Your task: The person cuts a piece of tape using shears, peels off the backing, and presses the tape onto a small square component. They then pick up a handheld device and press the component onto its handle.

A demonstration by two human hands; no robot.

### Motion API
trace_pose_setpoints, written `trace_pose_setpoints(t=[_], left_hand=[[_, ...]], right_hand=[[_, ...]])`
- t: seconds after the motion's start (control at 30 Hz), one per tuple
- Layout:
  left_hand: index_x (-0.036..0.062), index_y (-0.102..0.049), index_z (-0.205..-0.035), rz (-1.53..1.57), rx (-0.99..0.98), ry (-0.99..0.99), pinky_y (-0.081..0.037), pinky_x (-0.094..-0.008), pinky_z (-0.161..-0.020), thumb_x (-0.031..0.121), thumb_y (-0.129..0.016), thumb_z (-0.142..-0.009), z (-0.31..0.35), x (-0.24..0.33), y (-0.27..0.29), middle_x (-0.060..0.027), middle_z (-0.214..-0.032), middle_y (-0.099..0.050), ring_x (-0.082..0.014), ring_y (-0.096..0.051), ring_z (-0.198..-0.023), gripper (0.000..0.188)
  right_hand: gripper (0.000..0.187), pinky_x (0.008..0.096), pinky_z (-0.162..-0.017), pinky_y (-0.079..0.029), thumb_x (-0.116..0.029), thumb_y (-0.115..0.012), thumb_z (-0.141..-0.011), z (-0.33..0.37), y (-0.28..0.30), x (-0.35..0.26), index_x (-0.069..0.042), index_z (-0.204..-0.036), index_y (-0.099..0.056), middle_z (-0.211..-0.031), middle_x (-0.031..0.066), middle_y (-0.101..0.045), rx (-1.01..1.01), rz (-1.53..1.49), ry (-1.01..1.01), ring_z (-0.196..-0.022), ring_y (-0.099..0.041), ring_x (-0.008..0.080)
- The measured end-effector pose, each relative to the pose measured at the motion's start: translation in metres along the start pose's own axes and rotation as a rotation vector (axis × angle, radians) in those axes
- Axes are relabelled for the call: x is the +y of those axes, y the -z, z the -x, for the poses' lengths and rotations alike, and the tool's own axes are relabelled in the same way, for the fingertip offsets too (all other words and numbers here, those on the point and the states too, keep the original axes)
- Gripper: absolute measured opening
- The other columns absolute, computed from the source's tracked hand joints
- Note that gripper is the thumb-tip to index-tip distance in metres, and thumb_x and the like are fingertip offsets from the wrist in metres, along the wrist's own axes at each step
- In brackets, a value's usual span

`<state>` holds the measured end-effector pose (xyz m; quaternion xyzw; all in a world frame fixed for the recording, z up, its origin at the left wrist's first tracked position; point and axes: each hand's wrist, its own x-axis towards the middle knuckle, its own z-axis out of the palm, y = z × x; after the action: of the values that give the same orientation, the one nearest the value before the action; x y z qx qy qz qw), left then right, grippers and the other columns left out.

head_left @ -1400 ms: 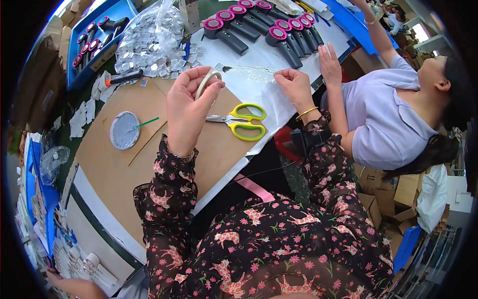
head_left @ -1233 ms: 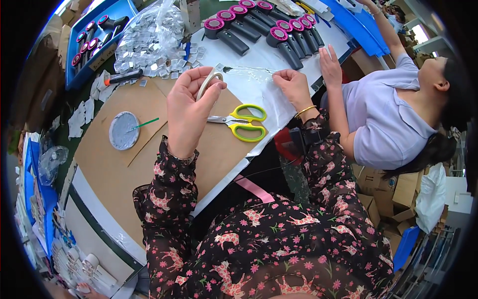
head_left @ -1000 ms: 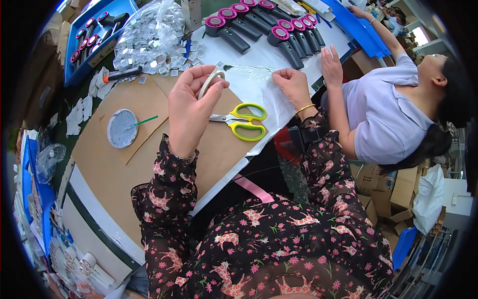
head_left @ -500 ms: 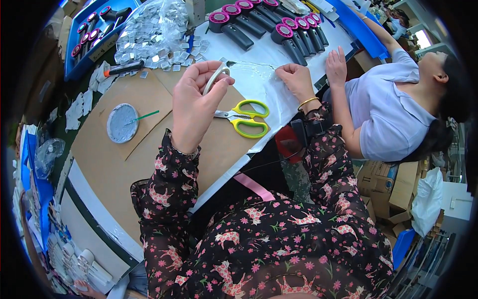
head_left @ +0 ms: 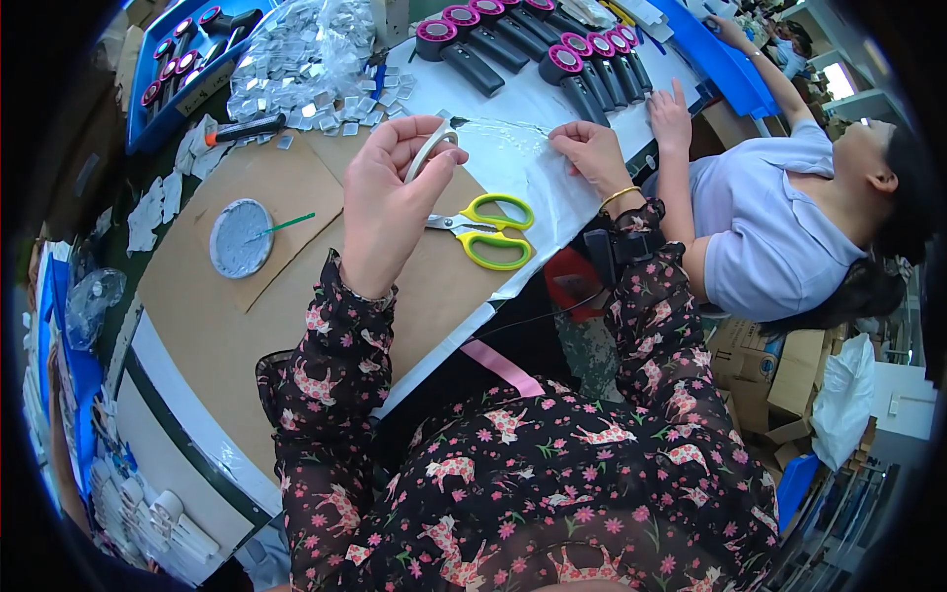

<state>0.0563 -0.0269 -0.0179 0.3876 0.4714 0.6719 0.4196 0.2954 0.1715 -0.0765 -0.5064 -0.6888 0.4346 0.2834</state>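
My left hand (head_left: 390,202) is raised over the brown cardboard (head_left: 385,326), its fingers closed round a narrow white roll of tape (head_left: 431,150). To the right, my right hand (head_left: 594,161) pinches with thumb and forefinger. A thin clear strip of tape (head_left: 498,124) appears to stretch between the two hands; its far end is hidden in the right fingertips. Scissors (head_left: 501,209) with yellow-green handles lie below and between the hands, blades pointing left, tips hidden behind my left wrist. A round dish (head_left: 240,239) of greyish paste, with a green stick (head_left: 292,224) in it, sits at left.
Black hair dryers (head_left: 473,67) with pink rings stand in rows beyond my hands. Small square pieces (head_left: 326,116) spill from a clear bag (head_left: 316,44). A blue bin (head_left: 197,84) and an orange-tipped cutter (head_left: 247,130) are far left. A co-worker (head_left: 779,217) sits close on the right.
My right hand has shifted slightly right; my left hand has barely moved. The co-worker's near hand has moved a little and the far hand has come into view by the blue tray.
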Motion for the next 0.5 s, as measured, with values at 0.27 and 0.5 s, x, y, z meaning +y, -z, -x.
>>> trace_pose_setpoints(t=[0.27, 0.5], left_hand=[[-0.0082, -0.055, -0.123, 0.003, -0.018, 0.012, -0.053, -0.0228, -0.084, 0.006, -0.065, -0.094, 0.000, 0.000, -0.002, -0.0128, -0.105, -0.072, -0.0121, -0.069, -0.096, 0.034], [-0.0037, -0.057, -0.125, 0.115, -0.111, 0.103, -0.041, -0.0151, -0.059, 0.013, -0.061, -0.101, -0.001, 0.003, -0.005, -0.0116, -0.104, -0.073, -0.0021, -0.053, -0.069, 0.029]], right_hand=[[0.019, 0.0215, -0.051, -0.048, -0.016, -0.073, -0.087, 0.003, 0.003, 0.000, 0.000, -0.097, -0.076, -0.082, 0.0005, -0.070, 0.014, -0.124, -0.098, -0.064, -0.059, 0.0056], [0.013, 0.0206, -0.069, -0.050, -0.009, -0.070, -0.091, 0.065, -0.017, -0.034, -0.001, -0.101, -0.073, -0.088, 0.0013, -0.069, 0.088, -0.275, 0.091, -0.073, -0.060, 0.0054]])
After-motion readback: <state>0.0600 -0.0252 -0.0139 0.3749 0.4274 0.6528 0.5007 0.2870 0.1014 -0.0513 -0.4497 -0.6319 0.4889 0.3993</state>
